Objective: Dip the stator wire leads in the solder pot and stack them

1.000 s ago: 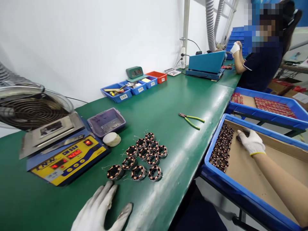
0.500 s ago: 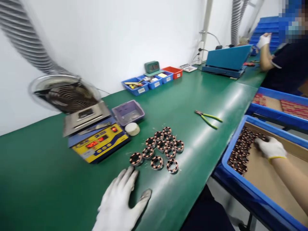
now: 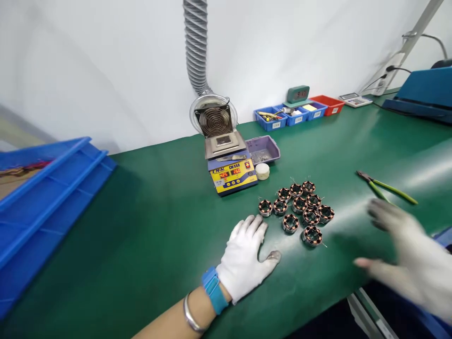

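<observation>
My left hand [image 3: 246, 258], in a white glove with dark fingertips, lies flat on the green table [image 3: 158, 235] with its fingers stretched out. Just beyond its fingertips stands a cluster of copper-wound motor stators [image 3: 299, 205], with thin wire ends sticking out of some. My right hand [image 3: 399, 249], also gloved and smeared by motion, is over the table's front edge at the right. Its thumb and fingers are apart and I see nothing between them. Green-handled pliers [image 3: 391, 189] lie just beyond it.
A solder pot [image 3: 233, 176] with a lit display stands under a fan and grey duct [image 3: 196, 44]. Beside it are a purple tray [image 3: 264, 149] and a white round block [image 3: 262, 171]. Small bins [image 3: 271, 124] line the wall. Stacked blue crates [image 3: 52, 212] stand at left.
The view has swung left. My right hand has come out of the blue crate of stators to above the table edge. My left hand still rests flat by the stators.
</observation>
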The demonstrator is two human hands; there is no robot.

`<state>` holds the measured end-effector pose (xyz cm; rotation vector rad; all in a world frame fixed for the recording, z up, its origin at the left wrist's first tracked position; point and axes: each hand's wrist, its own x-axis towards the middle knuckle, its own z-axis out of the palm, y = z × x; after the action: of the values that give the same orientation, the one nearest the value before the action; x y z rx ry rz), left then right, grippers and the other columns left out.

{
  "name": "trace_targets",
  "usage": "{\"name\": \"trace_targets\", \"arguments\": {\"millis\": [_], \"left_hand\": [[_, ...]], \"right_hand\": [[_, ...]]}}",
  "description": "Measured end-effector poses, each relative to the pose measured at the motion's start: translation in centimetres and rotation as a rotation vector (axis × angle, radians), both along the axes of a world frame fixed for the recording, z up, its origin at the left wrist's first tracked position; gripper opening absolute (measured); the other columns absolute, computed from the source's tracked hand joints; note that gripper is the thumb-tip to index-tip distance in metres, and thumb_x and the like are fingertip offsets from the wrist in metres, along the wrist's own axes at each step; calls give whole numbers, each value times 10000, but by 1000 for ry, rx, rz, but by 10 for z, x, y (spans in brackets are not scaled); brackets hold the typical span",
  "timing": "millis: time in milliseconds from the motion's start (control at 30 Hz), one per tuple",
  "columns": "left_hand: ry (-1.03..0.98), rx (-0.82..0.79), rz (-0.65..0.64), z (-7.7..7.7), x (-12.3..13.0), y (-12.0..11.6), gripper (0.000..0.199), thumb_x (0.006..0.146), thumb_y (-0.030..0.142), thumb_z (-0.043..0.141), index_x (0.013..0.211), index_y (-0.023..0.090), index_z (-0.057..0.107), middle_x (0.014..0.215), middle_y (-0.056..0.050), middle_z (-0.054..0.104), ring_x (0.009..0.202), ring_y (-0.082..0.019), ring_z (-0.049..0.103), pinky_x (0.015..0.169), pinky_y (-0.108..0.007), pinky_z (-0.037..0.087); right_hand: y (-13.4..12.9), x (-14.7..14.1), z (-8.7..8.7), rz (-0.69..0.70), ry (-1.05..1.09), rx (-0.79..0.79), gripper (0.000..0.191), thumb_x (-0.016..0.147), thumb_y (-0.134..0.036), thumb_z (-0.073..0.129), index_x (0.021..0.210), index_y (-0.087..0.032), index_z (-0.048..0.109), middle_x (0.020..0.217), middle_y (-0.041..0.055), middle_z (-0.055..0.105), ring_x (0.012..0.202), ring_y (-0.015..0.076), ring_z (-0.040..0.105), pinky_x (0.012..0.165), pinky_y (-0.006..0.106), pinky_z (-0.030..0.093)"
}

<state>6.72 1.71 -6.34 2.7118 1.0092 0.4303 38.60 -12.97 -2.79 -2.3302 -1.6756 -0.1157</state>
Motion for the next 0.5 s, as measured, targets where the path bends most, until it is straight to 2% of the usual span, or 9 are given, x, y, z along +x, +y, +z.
{"name": "trace_targets", "arguments": {"millis": [67,167,233,300,500], "left_hand": [[-12,-25,-24,2,-1,0,651,817,480,652,1335,100,548,1455,-187,507,1380,-366,426,1147,-586,357],[-30,-72,-51,5,-5,-1,670,813,504,644,1340,100,550,1459,-180,505,1391,-361,409,1159,-583,338],[-41,-107,-57,7,-7,-2,670,811,523,636,1334,112,559,1464,-167,504,1396,-357,401,1170,-574,322],[-52,-138,-65,8,-9,-2,659,809,538,631,1320,126,571,1463,-155,507,1394,-355,403,1177,-570,308],[-100,-147,-109,6,-10,0,625,830,554,595,1303,146,575,1457,-148,511,1388,-351,401,1177,-569,295]], "right_hand": [[32,-40,8,190,-67,-64,1158,538,-693,745,1531,-376,240,1597,45,185,1266,395,475,903,522,557],[73,-72,11,309,-130,-135,1085,529,-636,776,1474,-267,392,1532,120,308,1223,399,495,897,538,547],[85,-74,8,337,-160,-176,961,609,-585,746,1455,-259,429,1464,122,400,1215,382,498,905,543,538],[85,-66,4,348,-187,-192,880,671,-541,716,1460,-281,427,1438,108,430,1212,362,502,902,535,539],[78,-46,-4,455,-224,-155,883,716,-497,692,1502,-238,384,1495,125,354,1333,350,404,989,484,508]]}}
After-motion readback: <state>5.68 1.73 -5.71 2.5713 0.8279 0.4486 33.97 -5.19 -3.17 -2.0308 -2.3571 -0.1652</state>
